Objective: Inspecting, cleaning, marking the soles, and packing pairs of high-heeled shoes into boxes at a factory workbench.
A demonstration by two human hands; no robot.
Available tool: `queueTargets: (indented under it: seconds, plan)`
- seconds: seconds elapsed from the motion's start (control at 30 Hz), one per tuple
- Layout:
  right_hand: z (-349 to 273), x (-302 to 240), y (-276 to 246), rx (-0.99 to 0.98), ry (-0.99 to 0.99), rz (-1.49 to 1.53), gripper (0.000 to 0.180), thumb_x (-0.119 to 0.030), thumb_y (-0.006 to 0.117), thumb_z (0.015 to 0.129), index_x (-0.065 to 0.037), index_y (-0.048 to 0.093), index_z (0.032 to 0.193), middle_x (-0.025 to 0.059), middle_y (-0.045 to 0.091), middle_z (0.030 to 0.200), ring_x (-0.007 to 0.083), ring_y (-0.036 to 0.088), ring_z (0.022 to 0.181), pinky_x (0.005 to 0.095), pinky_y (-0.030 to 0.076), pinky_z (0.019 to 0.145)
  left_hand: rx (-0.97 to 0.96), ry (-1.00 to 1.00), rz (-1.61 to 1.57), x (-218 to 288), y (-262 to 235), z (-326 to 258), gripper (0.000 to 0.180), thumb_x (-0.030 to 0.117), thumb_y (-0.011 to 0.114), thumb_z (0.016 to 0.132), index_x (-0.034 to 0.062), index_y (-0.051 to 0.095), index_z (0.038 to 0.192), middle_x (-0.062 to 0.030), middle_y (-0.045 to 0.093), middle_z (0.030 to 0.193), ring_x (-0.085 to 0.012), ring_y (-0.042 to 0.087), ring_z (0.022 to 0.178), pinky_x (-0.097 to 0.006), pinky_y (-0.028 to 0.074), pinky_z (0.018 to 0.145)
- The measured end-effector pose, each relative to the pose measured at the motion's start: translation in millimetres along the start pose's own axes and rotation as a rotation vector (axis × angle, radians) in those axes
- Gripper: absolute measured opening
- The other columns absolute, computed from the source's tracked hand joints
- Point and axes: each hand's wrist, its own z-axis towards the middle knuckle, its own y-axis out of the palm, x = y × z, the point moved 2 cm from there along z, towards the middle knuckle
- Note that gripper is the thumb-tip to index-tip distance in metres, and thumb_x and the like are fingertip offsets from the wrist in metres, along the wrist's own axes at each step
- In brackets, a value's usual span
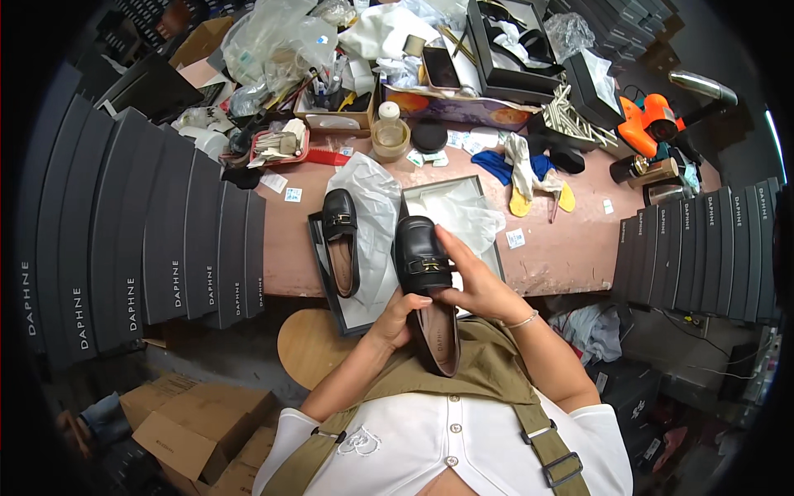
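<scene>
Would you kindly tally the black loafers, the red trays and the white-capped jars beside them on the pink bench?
Black loafers: 2, a held loafer in the left hand and right hand, and a resting loafer
Red tray: 1
White-capped jar: 1
Total: 4

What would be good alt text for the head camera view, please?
A person's left hand and right hand hold a black loafer at a pink worktable; its mate lies in an open shoebox beside white tissue paper. Grey shoeboxes line both sides.
</scene>
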Motion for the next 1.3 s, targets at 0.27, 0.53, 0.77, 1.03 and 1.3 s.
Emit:
queueTargets:
  seconds: [0.27,0.53,0.77,1.03,1.3]
  plan:
    - [9,30,9,0.060,0.089,-0.110,0.071,0.012,0.059,0.069,-0.004,0.046,0.136,0.0195,0.054,0.129,0.0279,0.053,0.120,0.0325,0.040,0.100,0.204,0.063,0.153,-14,2,5,0.061,0.023,0.066,0.082,0.0030,0.038,0.133,-0.0089,0.050,0.122,-0.0202,0.053,0.110,-0.036,0.047,0.091]
    - [19,176,12,0.113,0.233,-0.410,0.079,0.005,0.066,0.067,-0.004,0.038,0.140,0.0223,0.046,0.134,0.0366,0.045,0.125,0.0388,0.038,0.104,0.976,0.564,1.207,73,-118,-28,0.072,0.025,0.066,0.087,-0.0057,0.029,0.140,-0.0254,0.044,0.135,-0.0330,0.044,0.126,-0.039,0.035,0.104]
    - [-15,121,1,0.010,0.510,-0.120,0.077,-0.014,0.068,0.077,0.000,0.029,0.142,0.0291,0.055,0.117,0.0388,0.060,0.102,0.0426,0.049,0.087,0.982,0.426,1.016,58,-203,-9,0.055,0.013,0.054,0.085,-0.0067,0.039,0.134,-0.0112,0.062,0.099,-0.0146,0.056,0.085,-0.026,0.045,0.075]
    - [-61,142,24,0.286,0.564,0.206,0.065,-0.018,0.056,0.085,0.000,0.032,0.142,0.0068,0.056,0.075,0.0148,0.050,0.067,0.0294,0.044,0.065,0.875,0.669,0.980,39,-83,-27,0.058,0.011,0.051,0.086,-0.0015,0.036,0.140,-0.0067,0.057,0.099,-0.0145,0.054,0.083,-0.028,0.045,0.075]
    - [-65,20,38,0.288,0.180,0.135,0.066,-0.017,0.055,0.089,0.002,0.024,0.143,0.0169,0.056,0.114,0.0232,0.054,0.105,0.0326,0.040,0.095,0.583,0.675,0.685,-9,-8,-36,0.057,0.011,0.041,0.090,-0.0080,0.026,0.142,-0.0147,0.039,0.141,-0.0201,0.038,0.128,-0.030,0.026,0.107]
